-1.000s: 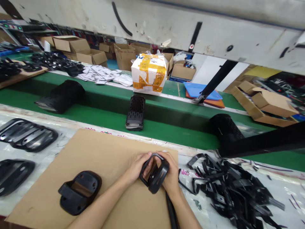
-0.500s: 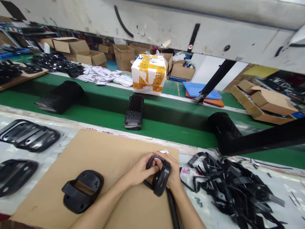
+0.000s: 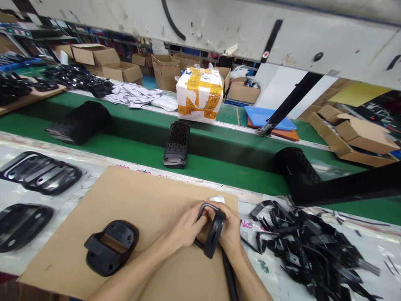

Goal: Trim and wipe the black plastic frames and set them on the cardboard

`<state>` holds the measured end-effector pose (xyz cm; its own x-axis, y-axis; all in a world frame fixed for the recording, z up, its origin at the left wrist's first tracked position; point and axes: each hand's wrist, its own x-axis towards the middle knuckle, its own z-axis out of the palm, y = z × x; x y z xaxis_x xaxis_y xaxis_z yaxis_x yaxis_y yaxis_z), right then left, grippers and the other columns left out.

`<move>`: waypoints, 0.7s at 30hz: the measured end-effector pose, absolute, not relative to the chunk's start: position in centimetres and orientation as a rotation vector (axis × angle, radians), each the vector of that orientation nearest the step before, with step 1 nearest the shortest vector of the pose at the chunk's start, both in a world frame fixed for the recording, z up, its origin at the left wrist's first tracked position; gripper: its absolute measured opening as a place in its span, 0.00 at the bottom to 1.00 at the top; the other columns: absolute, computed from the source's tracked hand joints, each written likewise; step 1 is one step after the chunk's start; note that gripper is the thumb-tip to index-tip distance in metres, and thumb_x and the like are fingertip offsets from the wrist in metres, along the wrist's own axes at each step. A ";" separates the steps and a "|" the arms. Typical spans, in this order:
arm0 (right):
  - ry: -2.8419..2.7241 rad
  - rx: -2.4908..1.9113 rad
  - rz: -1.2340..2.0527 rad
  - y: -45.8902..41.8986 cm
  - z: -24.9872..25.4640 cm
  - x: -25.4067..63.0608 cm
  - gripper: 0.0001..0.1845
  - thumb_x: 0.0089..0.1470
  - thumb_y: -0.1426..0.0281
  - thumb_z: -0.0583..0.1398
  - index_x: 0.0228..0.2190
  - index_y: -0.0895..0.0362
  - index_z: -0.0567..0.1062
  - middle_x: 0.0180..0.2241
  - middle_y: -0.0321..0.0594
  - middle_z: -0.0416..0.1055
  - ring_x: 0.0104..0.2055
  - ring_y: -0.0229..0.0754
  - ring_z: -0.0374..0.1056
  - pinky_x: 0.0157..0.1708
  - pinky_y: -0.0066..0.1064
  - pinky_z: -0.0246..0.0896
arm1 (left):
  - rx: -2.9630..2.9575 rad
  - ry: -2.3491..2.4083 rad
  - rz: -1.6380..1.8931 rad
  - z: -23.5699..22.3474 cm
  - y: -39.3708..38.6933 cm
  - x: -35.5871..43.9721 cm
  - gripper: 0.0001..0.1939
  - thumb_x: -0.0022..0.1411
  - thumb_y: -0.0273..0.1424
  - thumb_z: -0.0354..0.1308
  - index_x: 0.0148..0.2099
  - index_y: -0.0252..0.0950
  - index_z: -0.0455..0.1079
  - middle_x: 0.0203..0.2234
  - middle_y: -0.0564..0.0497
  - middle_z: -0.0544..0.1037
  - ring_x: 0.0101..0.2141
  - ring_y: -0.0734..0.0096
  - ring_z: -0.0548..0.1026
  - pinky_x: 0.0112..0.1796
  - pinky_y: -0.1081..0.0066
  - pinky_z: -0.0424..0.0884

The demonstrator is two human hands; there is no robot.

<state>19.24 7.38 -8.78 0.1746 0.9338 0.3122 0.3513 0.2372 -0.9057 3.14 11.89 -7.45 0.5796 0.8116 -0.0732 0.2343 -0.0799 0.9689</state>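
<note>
Both hands grip one black plastic bracket with a slot and a curved loop, held above a cardboard sheet. My left hand is closed on its left side, fingers at the loop. Wrapped around its right side is my right hand; some of its fingers are hidden behind the part. A similar black bracket lies on the cardboard, left of my left forearm. Under my right wrist runs a black rod-like handle, its far end hidden.
A heap of black strips lies on the right. Several black oval frames rest at the left. Beyond, perforated black housings sit on a green conveyor. A taped white box stands behind; a dark post crosses at right.
The held bracket has turned so its slotted face stands more edge-on, and the hands have shifted slightly around it. The whole view has moved a little.
</note>
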 end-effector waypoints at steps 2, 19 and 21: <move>-1.380 -1.332 0.683 7.6 -8.8 19.3 0.07 0.65 0.66 0.67 0.43 0.51 0.86 0.39 0.41 0.84 0.38 0.48 0.81 0.40 0.36 0.77 | 1.527 0.872 0.639 -7.3 11.9 3.2 0.08 0.65 0.33 0.53 0.42 0.37 0.71 0.37 0.47 0.79 0.40 0.58 0.75 0.44 0.65 0.68; -0.983 -1.454 0.552 7.6 -9.0 18.7 0.17 0.63 0.55 0.67 0.43 0.56 0.84 0.35 0.42 0.81 0.32 0.46 0.76 0.34 0.36 0.74 | 0.811 0.672 0.583 -7.4 13.2 3.1 0.29 0.63 0.58 0.61 0.32 0.34 0.74 0.20 0.53 0.70 0.22 0.73 0.65 0.27 0.71 0.58; -0.941 -1.466 0.533 7.9 -8.9 18.7 0.18 0.64 0.55 0.66 0.44 0.57 0.83 0.35 0.43 0.81 0.32 0.46 0.76 0.34 0.36 0.73 | 0.770 0.664 0.574 -7.2 13.2 3.1 0.29 0.61 0.58 0.63 0.32 0.33 0.74 0.23 0.51 0.72 0.24 0.73 0.66 0.28 0.72 0.56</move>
